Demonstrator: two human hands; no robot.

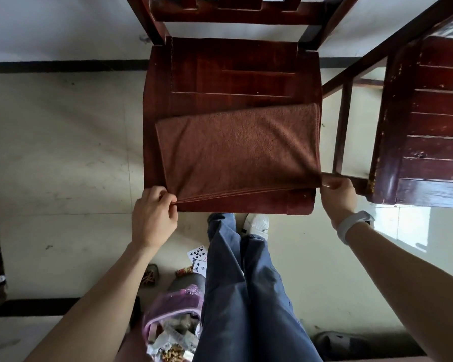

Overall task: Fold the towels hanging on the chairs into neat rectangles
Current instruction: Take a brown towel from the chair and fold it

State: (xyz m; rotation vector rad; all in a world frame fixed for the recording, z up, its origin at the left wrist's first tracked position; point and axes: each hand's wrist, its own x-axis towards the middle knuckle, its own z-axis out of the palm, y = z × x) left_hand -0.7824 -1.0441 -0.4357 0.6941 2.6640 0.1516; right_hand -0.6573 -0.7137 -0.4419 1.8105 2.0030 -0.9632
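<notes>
Brown terry cloth covered the near half of the seat: a rust-brown folded towel [236, 150] lay flat on the dark red wooden chair [230, 71], its long axis running left to right across the seat, parallel to the front edge. Its stitched hem faced the person, while the far folded edge sat about midway up the seat, slightly tilted so the right end reached farther back. The left hand [153, 214] had its grip clamped on the near left corner of the towel, fingers and thumb pinched together around the hem just past the seat's front-left edge. The right hand [336, 193], with a pale band on its wrist, had its grip closed on the near right corner, at the seat's right edge. A second dark wooden chair [426, 131] stood just beside on the right. Below, blue trousers [246, 296] and a white shoe [256, 223] showed on the pale tiled floor [63, 152].
</notes>
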